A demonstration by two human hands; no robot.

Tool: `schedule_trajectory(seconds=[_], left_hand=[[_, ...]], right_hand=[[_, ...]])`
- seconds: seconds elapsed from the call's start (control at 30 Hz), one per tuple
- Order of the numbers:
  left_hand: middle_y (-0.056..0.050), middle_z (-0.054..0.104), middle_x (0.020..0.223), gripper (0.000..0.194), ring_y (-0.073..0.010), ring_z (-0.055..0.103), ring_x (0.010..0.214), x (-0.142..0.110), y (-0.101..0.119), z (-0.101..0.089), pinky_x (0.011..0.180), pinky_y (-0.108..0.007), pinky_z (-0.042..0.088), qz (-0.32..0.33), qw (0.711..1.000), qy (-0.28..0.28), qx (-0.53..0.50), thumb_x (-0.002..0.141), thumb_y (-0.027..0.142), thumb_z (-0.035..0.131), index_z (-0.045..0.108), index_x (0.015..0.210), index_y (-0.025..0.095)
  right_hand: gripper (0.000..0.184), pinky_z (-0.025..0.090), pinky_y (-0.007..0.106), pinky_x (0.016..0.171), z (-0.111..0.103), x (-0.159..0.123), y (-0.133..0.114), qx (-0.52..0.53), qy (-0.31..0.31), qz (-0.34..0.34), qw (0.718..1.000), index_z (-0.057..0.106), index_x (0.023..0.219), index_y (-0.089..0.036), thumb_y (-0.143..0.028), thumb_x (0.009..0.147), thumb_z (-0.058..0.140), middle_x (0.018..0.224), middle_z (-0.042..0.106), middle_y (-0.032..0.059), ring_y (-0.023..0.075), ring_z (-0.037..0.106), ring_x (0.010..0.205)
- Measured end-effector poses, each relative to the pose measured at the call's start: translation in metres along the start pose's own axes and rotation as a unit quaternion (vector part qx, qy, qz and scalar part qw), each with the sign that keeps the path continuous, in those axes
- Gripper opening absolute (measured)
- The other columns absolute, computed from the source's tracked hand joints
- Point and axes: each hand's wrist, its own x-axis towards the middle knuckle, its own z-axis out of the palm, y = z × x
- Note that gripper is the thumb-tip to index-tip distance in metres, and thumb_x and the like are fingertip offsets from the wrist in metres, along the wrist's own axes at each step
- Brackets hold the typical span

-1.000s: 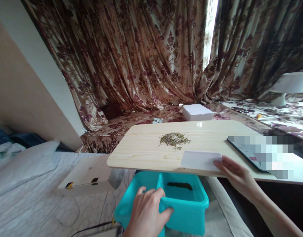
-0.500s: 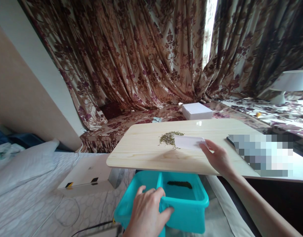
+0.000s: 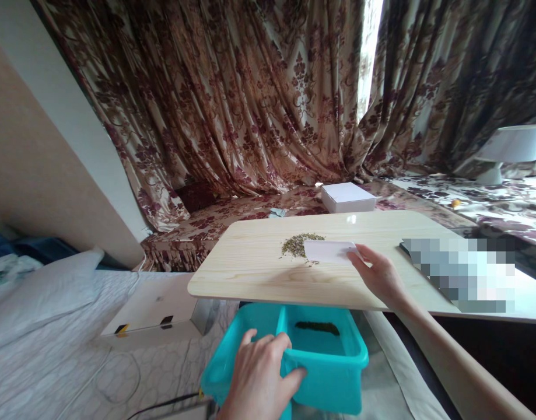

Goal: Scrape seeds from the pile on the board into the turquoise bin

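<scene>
My right hand (image 3: pixel 377 271) pinches the right end of a white card (image 3: pixel 329 251). The card's left edge reaches over a loose pile of small green and brown seeds or grains (image 3: pixel 294 246) on a light wooden tabletop (image 3: pixel 250 268). My left hand (image 3: pixel 265 370) grips the front wall and divider of a turquoise bin (image 3: pixel 329 373), just below the table's near edge. The bin has two compartments, and a dark greenish heap (image 3: pixel 318 328) lies in the right one. My left arm hides part of the left compartment.
A blurred-out flat device (image 3: pixel 451 274) lies on the table's right side. Behind the table sits a white box (image 3: pixel 349 198), and a lamp (image 3: pixel 512 149) stands at far right. On the bed at left rests a larger white box (image 3: pixel 154 306), with cables (image 3: pixel 171 401) in front.
My right hand has lifted the card from the table's near edge and carried it forward and left to the pile. My left hand has stayed on the bin.
</scene>
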Motion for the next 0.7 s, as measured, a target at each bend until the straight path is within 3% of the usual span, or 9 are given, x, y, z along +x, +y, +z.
schedule_trajectory(seconds=[0.7], left_hand=[[0.003, 0.066, 0.079, 0.011, -0.0189, 0.056, 0.083, -0.001, -0.002, 0.001, 0.097, -0.039, 0.026, 0.007, 1.000, 0.006, 0.004, 0.069, 0.031, 0.061, 0.059, 0.078, 0.024]], right_hand=[[0.026, 0.051, 0.030, 0.072, -0.011, -0.012, -0.005, 0.008, -0.008, -0.006, 1.000, 0.067, 0.089, -0.018, -0.036, 0.079, 0.051, 0.086, 0.072, 0.0052, 0.0216, 0.066, 0.080]])
